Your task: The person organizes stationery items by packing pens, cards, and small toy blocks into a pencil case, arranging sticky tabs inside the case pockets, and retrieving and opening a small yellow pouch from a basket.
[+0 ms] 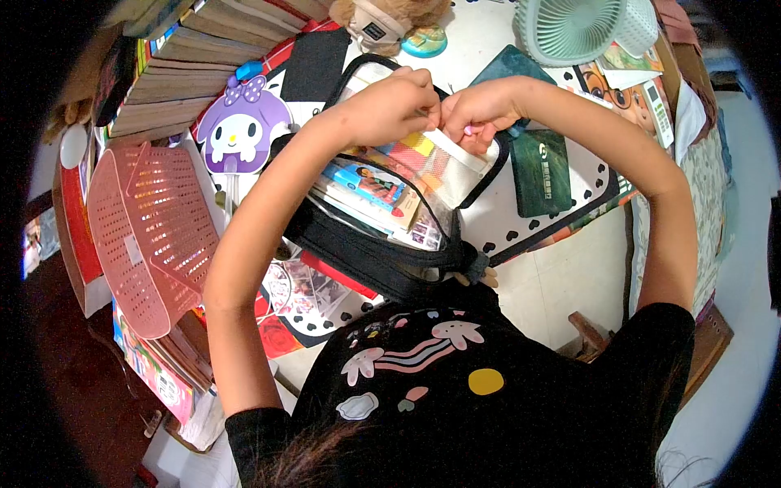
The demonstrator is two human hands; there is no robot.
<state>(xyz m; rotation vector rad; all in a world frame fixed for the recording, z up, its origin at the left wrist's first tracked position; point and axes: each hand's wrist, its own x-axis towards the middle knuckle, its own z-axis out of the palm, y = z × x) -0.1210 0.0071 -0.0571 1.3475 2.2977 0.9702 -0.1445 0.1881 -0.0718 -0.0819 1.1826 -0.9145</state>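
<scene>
A black bag (pixel 358 264) lies opened in front of me, its lid folded back, with cards and a small blue packet (pixel 370 187) showing inside. On the lid is a whitish mesh pocket (pixel 460 172) with colourful flat pieces behind the mesh. My left hand (pixel 394 110) is closed at the pocket's upper edge, fingertips pinched there. Right beside it, my right hand (pixel 482 115) is curled with its fingers at the pocket's opening; a small pink spot shows at the fingertips, too small to name. What the right fingers hold is hidden.
A pink perforated basket (pixel 150 236) and a row of books (pixel 203 65) stand on the left. Near the bag lie a purple character fan (pixel 244 134) and a dark green booklet (pixel 543 172). A mint-green fan (pixel 573 28) and a plush toy (pixel 382 24) are at the back.
</scene>
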